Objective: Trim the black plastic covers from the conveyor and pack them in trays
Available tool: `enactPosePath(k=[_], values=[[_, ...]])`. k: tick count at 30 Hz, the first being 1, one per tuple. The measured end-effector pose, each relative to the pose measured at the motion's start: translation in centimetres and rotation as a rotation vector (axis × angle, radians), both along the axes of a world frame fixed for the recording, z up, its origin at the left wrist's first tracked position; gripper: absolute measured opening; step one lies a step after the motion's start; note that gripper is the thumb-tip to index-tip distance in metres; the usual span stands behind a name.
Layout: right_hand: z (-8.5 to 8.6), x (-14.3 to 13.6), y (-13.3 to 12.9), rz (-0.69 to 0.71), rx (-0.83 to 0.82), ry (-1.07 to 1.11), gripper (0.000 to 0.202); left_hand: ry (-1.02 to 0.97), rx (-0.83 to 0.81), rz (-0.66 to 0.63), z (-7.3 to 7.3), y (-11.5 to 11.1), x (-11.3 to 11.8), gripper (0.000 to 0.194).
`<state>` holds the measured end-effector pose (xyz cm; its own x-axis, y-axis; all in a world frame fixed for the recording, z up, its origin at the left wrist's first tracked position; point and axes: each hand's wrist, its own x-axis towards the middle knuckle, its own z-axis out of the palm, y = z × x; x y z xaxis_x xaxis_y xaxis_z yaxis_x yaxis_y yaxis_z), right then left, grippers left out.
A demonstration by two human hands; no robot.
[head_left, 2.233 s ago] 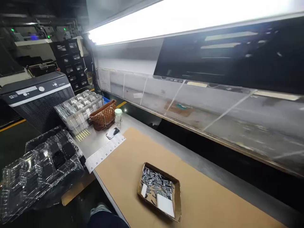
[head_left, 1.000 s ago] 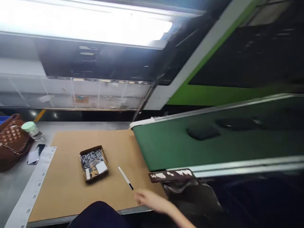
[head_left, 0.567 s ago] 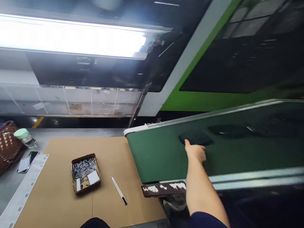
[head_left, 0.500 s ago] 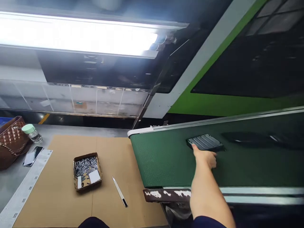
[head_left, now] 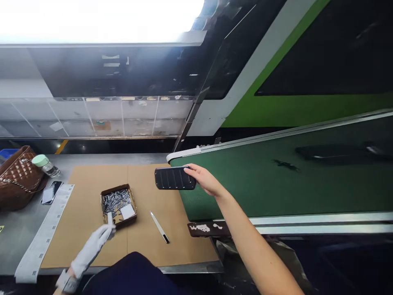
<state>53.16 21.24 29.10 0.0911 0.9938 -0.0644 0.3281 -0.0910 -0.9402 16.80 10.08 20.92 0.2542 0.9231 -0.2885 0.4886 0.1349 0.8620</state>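
My right hand (head_left: 205, 180) is bare and grips a black ribbed case (head_left: 174, 178) by its right end, thumb on top. The flat, round-cornered case is held in the air over the cardboard and the near end of the green conveyor belt (head_left: 221, 180). My left hand (head_left: 93, 246), in a white glove, is at the front left corner of a small cardboard box (head_left: 127, 221). Its fingers look pinched together beside a white strip (head_left: 109, 218); what they hold, if anything, is unclear. Small grey metal pins (head_left: 116, 200) and a white block (head_left: 127, 211) lie in the box.
A white knife-like tool (head_left: 159, 226) lies on the cardboard sheet (head_left: 147, 254). Leftward are a paper strip (head_left: 46, 233), a phone (head_left: 52, 192), a jar with a green lid (head_left: 46, 165) and a brown bag (head_left: 21, 176). A dark blurred object (head_left: 331, 152) sits farther along the belt.
My right hand has lifted the case off the belt and carried it left, turning it. My gloved left hand has come into view at the box. The view has shifted slightly.
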Motion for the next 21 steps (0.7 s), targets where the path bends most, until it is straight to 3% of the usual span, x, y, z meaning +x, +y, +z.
enactPosePath(k=[3, 8, 12, 15, 17, 19, 21], values=[[0.8, -6.4, -1.7, 0.386, -0.172, 0.189, 0.037, -0.284, -0.034, 0.034, 0.9, 1.8, 0.1, 0.037], [1.0, -13.2, -2.4, 0.611, -0.384, 0.236, 0.036, -0.636, -0.149, -0.141, 3.5, 4.5, 2.4, 0.041], [-0.2, -14.9, -2.1, 0.447, -0.184, 0.196, 0.042, -0.873, -0.362, -0.069, 4.1, 2.8, 2.2, 0.04], [-1.1, -14.7, -2.1, 0.251, 0.032, 0.156, 0.044, -0.998, -0.406, 0.067, 4.0, 1.4, 1.2, 0.037], [-1.5, -14.6, -2.5, 0.162, 0.146, 0.012, 0.042, -1.063, -0.437, 0.142, 4.1, 1.0, 0.7, 0.036], [-1.9, -14.7, -3.3, 0.132, 0.221, -0.116, 0.042, -1.114, -0.455, 0.205, 4.2, 0.9, 0.3, 0.036], [-2.2, -15.3, -4.4, 0.198, 0.221, -0.116, 0.043, -1.129, -0.473, 0.248, 4.2, 0.8, 0.1, 0.036]])
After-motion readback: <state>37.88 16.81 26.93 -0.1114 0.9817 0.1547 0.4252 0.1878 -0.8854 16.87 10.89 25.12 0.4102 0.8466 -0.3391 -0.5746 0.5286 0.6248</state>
